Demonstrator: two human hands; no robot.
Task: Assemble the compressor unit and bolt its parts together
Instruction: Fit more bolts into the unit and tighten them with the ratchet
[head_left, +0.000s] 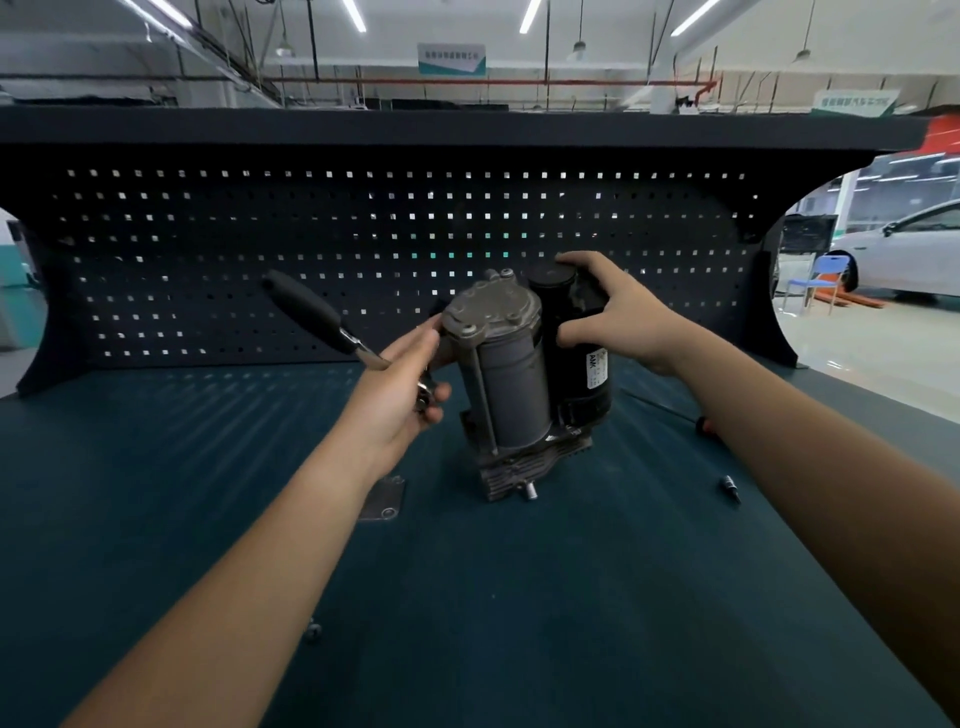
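Observation:
The compressor unit (511, 384) stands upright on the dark green bench top (519, 597), a grey cylinder with a bolted cap beside a black motor. My right hand (618, 317) grips the black motor near its top, thumb on the near side. My left hand (400, 384) holds a ratchet wrench (317, 317) by its head end, its black handle pointing up and to the left. The fingertips of that hand touch the left edge of the grey cap.
A small metal plate (384, 500) lies under my left forearm. A socket bit (731, 488) and an orange-tipped tool (704, 425) lie to the right. A small bolt (311, 631) sits near the front left. A black pegboard (363, 249) backs the bench.

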